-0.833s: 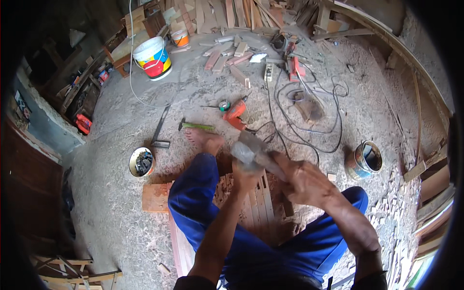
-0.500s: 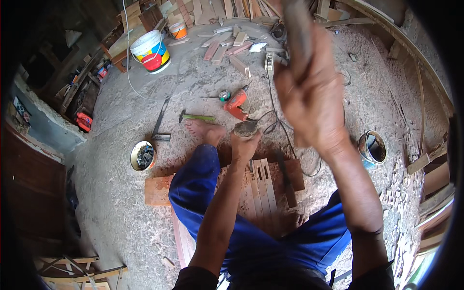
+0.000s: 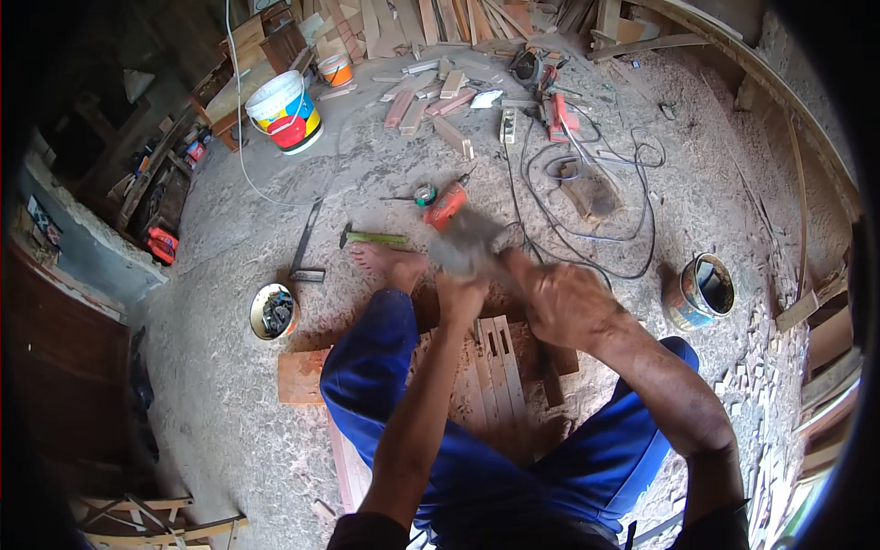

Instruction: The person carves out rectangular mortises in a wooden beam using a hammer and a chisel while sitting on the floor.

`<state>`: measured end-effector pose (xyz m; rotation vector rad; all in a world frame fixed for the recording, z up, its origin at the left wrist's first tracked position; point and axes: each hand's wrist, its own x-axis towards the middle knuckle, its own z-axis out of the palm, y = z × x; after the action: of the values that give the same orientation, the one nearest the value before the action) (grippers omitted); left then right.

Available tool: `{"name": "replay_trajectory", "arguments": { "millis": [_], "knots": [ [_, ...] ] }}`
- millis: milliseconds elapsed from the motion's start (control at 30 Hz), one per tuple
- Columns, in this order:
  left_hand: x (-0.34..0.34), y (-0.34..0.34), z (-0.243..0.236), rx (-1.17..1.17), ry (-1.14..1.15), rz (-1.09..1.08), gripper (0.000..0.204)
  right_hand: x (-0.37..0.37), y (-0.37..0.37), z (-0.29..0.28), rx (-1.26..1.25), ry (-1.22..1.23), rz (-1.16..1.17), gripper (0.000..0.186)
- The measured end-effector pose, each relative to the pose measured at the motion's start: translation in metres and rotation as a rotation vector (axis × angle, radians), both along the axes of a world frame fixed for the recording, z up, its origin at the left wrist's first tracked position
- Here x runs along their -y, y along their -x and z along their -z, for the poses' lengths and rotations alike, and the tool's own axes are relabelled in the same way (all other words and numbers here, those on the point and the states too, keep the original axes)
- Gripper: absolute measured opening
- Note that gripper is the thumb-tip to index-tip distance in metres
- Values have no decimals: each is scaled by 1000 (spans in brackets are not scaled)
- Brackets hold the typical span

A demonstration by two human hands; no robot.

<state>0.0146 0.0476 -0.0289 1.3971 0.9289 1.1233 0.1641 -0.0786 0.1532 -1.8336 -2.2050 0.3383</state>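
Observation:
My left hand [image 3: 461,298] is closed around an upright tool, seen nearly end-on; its lower end is hidden, so I cannot make out its kind. My right hand [image 3: 570,304] grips a mallet [image 3: 466,240], smeared by motion, whose greyish head lies over the top of the left hand's tool. Whether the two touch cannot be made out. Below the hands, between my legs, lie pale wooden strips [image 3: 498,353] with narrow slots cut near their far ends. They rest across a reddish wooden board [image 3: 301,376].
Beyond my hands lie an orange power drill [image 3: 446,203], a green-handled hammer [image 3: 378,238] and a metal square [image 3: 307,240]. A small bucket [image 3: 275,312] stands left, a paint can [image 3: 698,291] right. Cables [image 3: 587,252] loop across the floor. Wood offcuts [image 3: 449,92] lie farther back.
My right hand has swung down and inward with the mallet, from high on the right to above my left hand. My left hand has stayed in nearly the same place.

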Motion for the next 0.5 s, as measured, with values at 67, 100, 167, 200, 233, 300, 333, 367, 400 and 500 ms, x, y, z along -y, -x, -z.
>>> {"name": "replay_trajectory", "arguments": {
  "millis": [67, 100, 167, 200, 233, 300, 333, 367, 400, 500],
  "knots": [
    [37, -8, -11, 146, -368, -152, 12, 6, -17, 33, -132, 279, 25, 51],
    [41, -15, -28, 182, -451, -230, 6, 11, -22, 41, -243, 243, 71, 51],
    [9, -17, 1, 37, -380, -191, 8, 36, -25, 59, -457, 197, 181, 52],
    [-10, -22, 12, -41, -340, -149, 10, 51, -29, 75, -525, 177, 228, 54],
    [-33, -32, 11, -185, -30, -69, 11, 62, -32, 95, -592, 148, 272, 56],
    [-75, -43, 23, -86, 315, -68, 10, 77, -30, 116, -739, 205, 383, 60],
    [-88, -44, 31, -77, 389, -76, 10, 84, -28, 119, -810, 291, 466, 61],
    [-99, -42, 39, -67, 462, -84, 10, 89, -26, 121, -880, 379, 550, 63],
    [-109, -44, 45, -51, 531, -86, 11, 91, -28, 121, -917, 417, 587, 64],
    [-124, -44, 61, 20, 662, -11, 21, 92, -32, 122, -1018, 415, 639, 66]
  ]
}}
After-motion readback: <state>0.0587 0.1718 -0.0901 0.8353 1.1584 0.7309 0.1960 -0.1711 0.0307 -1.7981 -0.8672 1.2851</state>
